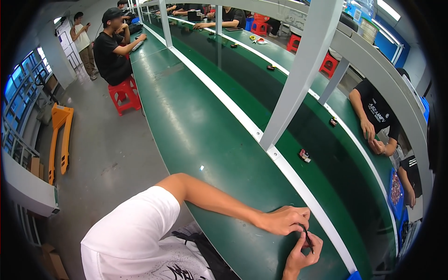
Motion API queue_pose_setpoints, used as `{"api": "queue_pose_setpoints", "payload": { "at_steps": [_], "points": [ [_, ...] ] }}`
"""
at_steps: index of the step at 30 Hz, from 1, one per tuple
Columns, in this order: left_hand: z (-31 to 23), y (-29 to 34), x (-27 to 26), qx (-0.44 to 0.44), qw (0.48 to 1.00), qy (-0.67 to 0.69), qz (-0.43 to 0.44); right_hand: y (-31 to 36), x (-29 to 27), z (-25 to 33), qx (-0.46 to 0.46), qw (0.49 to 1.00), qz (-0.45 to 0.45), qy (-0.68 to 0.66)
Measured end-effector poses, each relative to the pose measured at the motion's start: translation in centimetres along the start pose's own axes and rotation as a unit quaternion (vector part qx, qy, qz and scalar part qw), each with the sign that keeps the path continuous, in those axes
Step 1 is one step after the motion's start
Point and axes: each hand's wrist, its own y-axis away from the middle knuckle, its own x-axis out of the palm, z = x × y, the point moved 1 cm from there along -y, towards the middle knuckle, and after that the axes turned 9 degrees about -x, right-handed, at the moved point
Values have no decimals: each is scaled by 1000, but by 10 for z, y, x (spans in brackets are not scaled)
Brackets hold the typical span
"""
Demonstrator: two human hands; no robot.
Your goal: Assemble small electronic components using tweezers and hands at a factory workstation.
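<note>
evidently, at five o'clock, the right hand (304, 255) and left hand (285, 220) pinch a thin black strip (308, 240) between nearly closed fingertips; slack pressure could drop it. farther, at their twelve o'clock, sits a small block (304, 156).

Long, smooth green counter (214, 140); flat white metal strip (297, 187) along its right edge. Small white scrap (201, 168) lies toward left edge. Right of strip: dark green belt (336, 196), carrying small pink-and-black blocky part (304, 155).
</note>
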Motion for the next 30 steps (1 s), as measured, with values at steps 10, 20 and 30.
{"api": "queue_pose_setpoints", "payload": {
  "at_steps": [10, 20, 30],
  "points": [
    [5, 1, 0, -14, 1000, 0, 5, 1, 0, 1, -4, 1000, -3, 29],
    [9, 0, 1, -31, 999, 10, -4, -2, 0, 1, -17, 999, 5, 33],
    [8, -1, 1, -52, 998, 17, 7, 1, -2, 0, 8, 1000, 8, 21]
  ]
}}
